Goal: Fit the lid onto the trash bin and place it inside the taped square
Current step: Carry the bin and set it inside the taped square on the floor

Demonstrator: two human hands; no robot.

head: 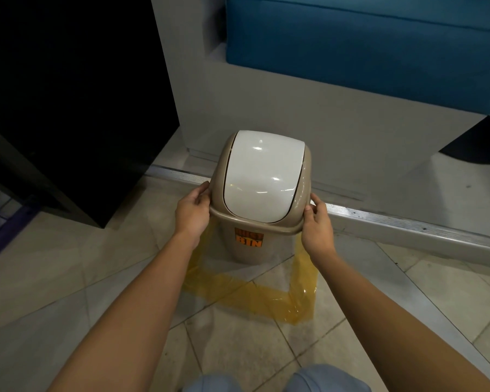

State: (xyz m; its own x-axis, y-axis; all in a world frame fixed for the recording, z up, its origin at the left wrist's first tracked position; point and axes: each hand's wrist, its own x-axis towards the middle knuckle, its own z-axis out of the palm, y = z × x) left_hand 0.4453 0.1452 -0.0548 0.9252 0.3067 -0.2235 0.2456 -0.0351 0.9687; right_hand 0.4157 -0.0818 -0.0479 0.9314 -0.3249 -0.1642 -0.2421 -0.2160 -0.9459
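A beige trash bin [246,247] with an orange "BIN" sticker stands on the tiled floor, its base within the far part of the yellow taped square [255,299]. Its lid [262,176], beige with a white swing flap, sits on top of the bin. My left hand [193,212] grips the lid's left rim. My right hand [317,224] grips the right rim. Both arms reach forward from the bottom of the view.
A black cabinet [77,103] stands close at the left. A grey sofa base [309,114] with a blue cushion [365,35] rises just behind the bin. A metal floor strip [393,222] runs behind the square. My knees [275,381] show at the bottom edge.
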